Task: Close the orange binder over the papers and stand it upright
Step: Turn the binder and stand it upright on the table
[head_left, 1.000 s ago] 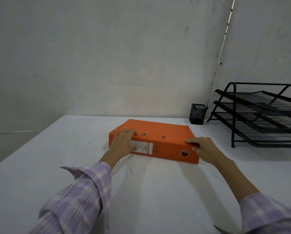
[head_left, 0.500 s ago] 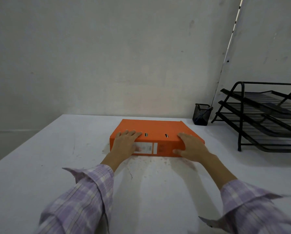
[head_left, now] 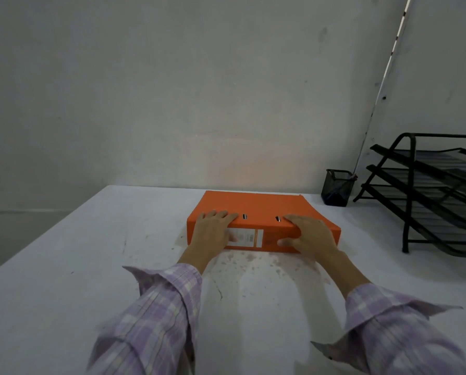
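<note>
The orange binder point(head_left: 256, 205) lies flat and closed on the white table point(head_left: 64, 266), its spine with a white label facing me. My left hand point(head_left: 211, 234) clasps the left end of the spine, fingers over the top edge and thumb on the label. My right hand point(head_left: 310, 234) clasps the right part of the spine the same way, thumb pressed on the spine face. No papers show; the cover hides whatever is inside.
A small black mesh pen cup point(head_left: 336, 190) stands at the back right by the wall. A black three-tier wire letter tray point(head_left: 432, 196) fills the right side. The wall runs just behind the binder. Stains mark the table in front of the spine.
The binder has turned so its spine squarely faces me. My right hand slid in from the right corner to clasp the spine; my left hand kept its hold.
</note>
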